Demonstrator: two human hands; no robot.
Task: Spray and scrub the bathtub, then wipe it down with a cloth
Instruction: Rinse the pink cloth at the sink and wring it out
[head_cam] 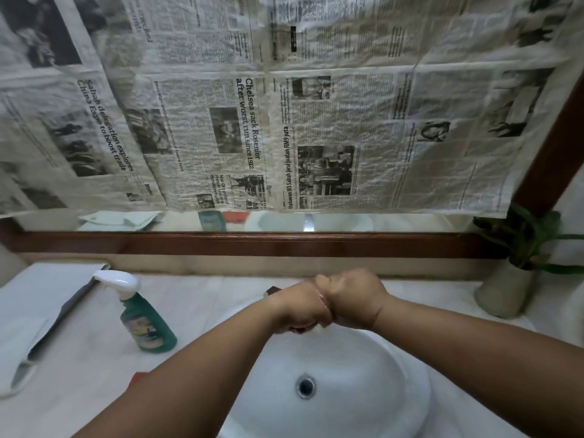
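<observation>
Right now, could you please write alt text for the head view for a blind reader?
Two bare hands, left hand and right hand, are pressed together above a white basin. A green spray bottle stands on the counter to the left, below a newspaper-covered mirror.

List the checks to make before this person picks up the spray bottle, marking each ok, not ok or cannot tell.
1. Bottle upright on the counter: ok.
2. Hands free: left hand and right hand are clasped together over the sink: cannot tell.
3. Hands dry: cannot tell.
4. Cloth ready: a folded white sheet lies left of the bottle, but whether it is cloth or paper: cannot tell.
5. Bathtub in view: not ok, only the sink shows.
</observation>
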